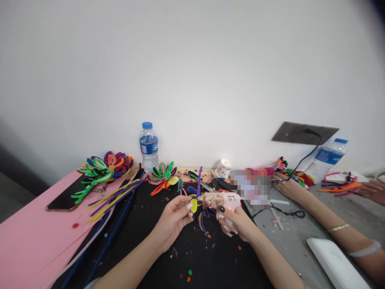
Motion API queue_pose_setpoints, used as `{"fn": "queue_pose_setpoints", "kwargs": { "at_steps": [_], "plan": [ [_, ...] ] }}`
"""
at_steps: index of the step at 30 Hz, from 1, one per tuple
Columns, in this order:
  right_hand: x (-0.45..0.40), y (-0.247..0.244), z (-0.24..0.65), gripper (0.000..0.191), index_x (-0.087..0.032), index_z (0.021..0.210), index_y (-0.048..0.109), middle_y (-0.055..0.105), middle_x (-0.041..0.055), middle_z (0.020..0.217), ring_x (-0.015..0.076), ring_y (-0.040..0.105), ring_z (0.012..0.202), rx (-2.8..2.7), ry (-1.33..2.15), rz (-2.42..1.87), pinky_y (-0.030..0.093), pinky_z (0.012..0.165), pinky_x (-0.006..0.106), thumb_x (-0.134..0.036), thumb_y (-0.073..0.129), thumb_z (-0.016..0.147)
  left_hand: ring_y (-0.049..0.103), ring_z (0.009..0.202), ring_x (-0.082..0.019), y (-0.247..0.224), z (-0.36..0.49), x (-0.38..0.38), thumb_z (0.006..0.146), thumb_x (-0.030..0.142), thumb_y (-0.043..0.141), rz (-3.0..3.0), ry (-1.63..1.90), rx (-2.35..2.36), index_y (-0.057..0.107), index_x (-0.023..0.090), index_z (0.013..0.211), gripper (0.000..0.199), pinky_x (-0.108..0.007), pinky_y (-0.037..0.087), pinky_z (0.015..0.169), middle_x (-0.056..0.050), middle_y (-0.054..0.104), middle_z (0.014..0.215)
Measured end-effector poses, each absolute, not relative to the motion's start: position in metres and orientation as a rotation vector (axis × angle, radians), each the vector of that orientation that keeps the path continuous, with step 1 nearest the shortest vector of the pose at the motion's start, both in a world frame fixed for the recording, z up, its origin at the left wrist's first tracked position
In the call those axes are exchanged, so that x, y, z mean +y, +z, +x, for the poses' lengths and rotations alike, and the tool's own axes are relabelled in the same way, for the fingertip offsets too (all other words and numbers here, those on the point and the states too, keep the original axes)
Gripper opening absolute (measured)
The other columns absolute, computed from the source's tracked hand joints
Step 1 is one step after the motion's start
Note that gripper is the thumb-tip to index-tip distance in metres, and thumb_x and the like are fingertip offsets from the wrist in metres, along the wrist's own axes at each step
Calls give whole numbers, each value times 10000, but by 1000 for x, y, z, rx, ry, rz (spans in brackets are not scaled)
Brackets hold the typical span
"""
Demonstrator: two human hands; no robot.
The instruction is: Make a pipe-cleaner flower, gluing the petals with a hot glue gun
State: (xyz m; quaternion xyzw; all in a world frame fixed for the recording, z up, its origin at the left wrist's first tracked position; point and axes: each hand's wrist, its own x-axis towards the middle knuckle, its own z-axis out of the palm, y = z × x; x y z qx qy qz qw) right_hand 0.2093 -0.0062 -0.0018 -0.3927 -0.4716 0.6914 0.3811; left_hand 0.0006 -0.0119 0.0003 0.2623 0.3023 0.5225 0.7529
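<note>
My left hand [177, 218] pinches a small yellow and purple pipe-cleaner piece [194, 205], with a purple stem [199, 180] standing up from it. In my right hand [236, 222] is a pale pink glue gun [227, 199], its nozzle end pointing left, close beside the yellow piece. A small orange light glows on the gun. Below the gun, purple and yellow pipe-cleaner loops [202, 224] lie on the black mat [168, 265]. Whether the nozzle touches the piece cannot be made out.
Pipe-cleaner flowers [100, 170], a phone [64, 196], loose pipe cleaners [116, 199] and a water bottle [148, 146] are at the left. A paper cup [223, 168] stands behind the gun. Another person's arm [319, 212] reaches in from the right, near a white box [337, 261].
</note>
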Motion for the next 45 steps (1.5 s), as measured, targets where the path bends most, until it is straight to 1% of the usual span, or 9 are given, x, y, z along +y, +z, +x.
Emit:
{"fn": "queue_pose_setpoints", "kwargs": {
  "at_steps": [17, 23, 28, 31, 33, 35, 38, 41, 45],
  "plan": [
    [-6, 0, 210, 318, -152, 674, 507, 430, -76, 383, 21, 257, 275, -1151, 1717, -1014, 286, 290, 170, -452, 593, 736, 508, 568, -52, -3, 0, -10, 681, 152, 688, 588, 1129, 662, 619, 155, 811, 147, -178, 451, 567, 19, 558, 667],
    [-5, 3, 207, 331, -163, 684, 508, 419, -72, 389, 37, 276, 290, -1129, 1601, -1062, 285, 302, 187, -479, 604, 702, 499, 572, -53, -2, 0, -12, 680, 165, 692, 599, 1103, 662, 618, 150, 799, 141, -176, 448, 564, 17, 540, 653],
    [2, 14, 216, 336, -162, 710, 537, 425, -57, 404, 68, 310, 319, -1188, 1160, -1271, 278, 340, 213, -498, 541, 713, 501, 570, -50, -3, 1, -12, 664, 172, 706, 588, 1094, 682, 626, 157, 815, 171, -175, 450, 558, 22, 531, 670],
    [6, 24, 235, 289, -164, 662, 570, 501, -12, 455, 125, 450, 419, -1352, 687, -1591, 334, 423, 235, -442, 518, 721, 504, 573, -51, -4, 1, -11, 654, 176, 715, 578, 1107, 694, 629, 159, 821, 189, -178, 455, 558, 25, 522, 669],
    [9, 29, 251, 259, -179, 782, 608, 604, 21, 603, 175, 550, 561, -1436, 378, -1771, 384, 516, 251, -413, 518, 719, 504, 569, -52, -4, 1, -11, 638, 173, 727, 573, 1104, 699, 630, 155, 813, 201, -178, 455, 552, 23, 526, 669],
    [11, 31, 268, 329, -192, 944, 599, 655, 51, 742, 217, 596, 677, -1458, 190, -1932, 405, 575, 264, -413, 512, 717, 502, 570, -51, -4, 1, -10, 634, 170, 729, 571, 1101, 694, 630, 159, 811, 203, -176, 456, 552, 22, 530, 669],
    [13, 32, 295, 409, -177, 1041, 566, 674, 106, 859, 265, 618, 776, -1414, 34, -2162, 417, 602, 279, -404, 513, 704, 498, 575, -51, -4, 1, -10, 645, 172, 720, 576, 1108, 688, 630, 161, 810, 188, -171, 454, 552, 25, 522, 657],
    [12, 31, 322, 448, -174, 1090, 550, 672, 137, 897, 288, 626, 782, -1330, -80, -2336, 428, 591, 302, -414, 480, 718, 499, 583, -53, -5, 1, -11, 655, 179, 714, 584, 1108, 684, 630, 159, 817, 184, -172, 455, 557, 22, 521, 662],
    [6, 30, 355, 475, -160, 1091, 568, 659, 177, 943, 328, 624, 821, -1251, -35, -2564, 448, 600, 345, -437, 460, 721, 502, 580, -54, -4, 1, -12, 654, 172, 713, 580, 1105, 682, 626, 158, 810, 179, -171, 454, 552, 24, 526, 660]
  ]
}}
